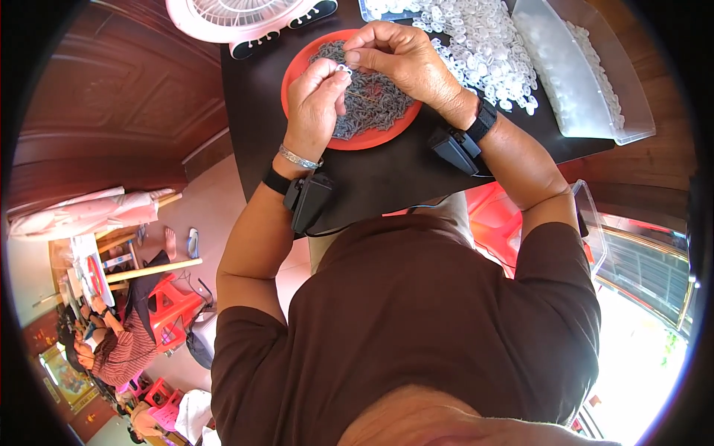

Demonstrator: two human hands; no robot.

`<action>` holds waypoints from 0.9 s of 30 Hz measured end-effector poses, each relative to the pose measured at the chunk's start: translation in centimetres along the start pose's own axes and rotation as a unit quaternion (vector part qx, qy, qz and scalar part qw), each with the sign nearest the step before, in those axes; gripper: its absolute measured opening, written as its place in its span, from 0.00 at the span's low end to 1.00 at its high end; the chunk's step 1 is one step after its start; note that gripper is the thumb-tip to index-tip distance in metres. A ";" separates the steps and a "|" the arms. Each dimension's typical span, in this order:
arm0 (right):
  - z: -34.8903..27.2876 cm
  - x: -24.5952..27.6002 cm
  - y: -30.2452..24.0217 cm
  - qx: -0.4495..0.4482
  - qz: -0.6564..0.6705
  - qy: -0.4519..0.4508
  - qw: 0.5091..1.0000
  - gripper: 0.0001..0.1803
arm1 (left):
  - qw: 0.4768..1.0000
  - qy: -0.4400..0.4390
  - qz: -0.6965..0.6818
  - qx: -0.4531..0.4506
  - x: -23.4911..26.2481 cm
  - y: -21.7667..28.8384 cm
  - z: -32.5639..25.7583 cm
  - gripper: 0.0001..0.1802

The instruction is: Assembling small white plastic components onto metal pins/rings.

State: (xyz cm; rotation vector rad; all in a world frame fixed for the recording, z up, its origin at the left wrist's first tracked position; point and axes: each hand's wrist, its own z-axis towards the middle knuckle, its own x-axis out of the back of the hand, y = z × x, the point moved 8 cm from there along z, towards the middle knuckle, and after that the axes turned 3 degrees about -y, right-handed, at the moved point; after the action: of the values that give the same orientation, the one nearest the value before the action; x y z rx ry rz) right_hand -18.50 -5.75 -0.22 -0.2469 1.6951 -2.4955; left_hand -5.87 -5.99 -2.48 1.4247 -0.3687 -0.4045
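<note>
My left hand (312, 102) pinches a small white plastic piece (343, 69) between thumb and fingertips, over a round red plate (363, 141). Close beside it, my right hand (410, 62) has thumb and forefinger pressed together; whatever sits between those tips is too small to make out. The plate is heaped with many small grey screw-like pieces (375, 108), partly hidden beneath both hands. To the right of my right hand lies a spread of small white and clear oval plastic pieces (483, 52) on the dark table (387, 182).
A pink fan (249, 16) stands at the far left of the table. On the right, a translucent bin (565, 85) holds more white pieces. A blue-edged tray (390, 10) sits at the back. Other people (123, 346) and red stools (175, 312) are off to the left.
</note>
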 end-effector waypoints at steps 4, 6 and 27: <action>0.0 -0.1 -0.1 0.006 -0.010 -0.003 1.000 0.07 | 1.000 -0.005 0.020 0.002 0.0 -0.2 0.0 0.10; 0.0 0.0 -0.3 0.001 -0.001 0.002 1.000 0.07 | 1.000 -0.006 0.025 -0.001 0.2 -0.2 0.0 0.10; -0.2 -0.4 -0.3 0.016 -0.057 -0.008 0.998 0.07 | 1.000 -0.009 0.026 -0.003 0.1 -0.2 0.0 0.10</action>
State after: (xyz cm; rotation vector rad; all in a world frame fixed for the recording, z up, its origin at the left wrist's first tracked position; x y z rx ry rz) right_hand -18.12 -5.40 -0.06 -0.3708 1.6782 -2.5909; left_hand -5.80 -6.00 -2.65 1.4042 -0.4176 -0.3765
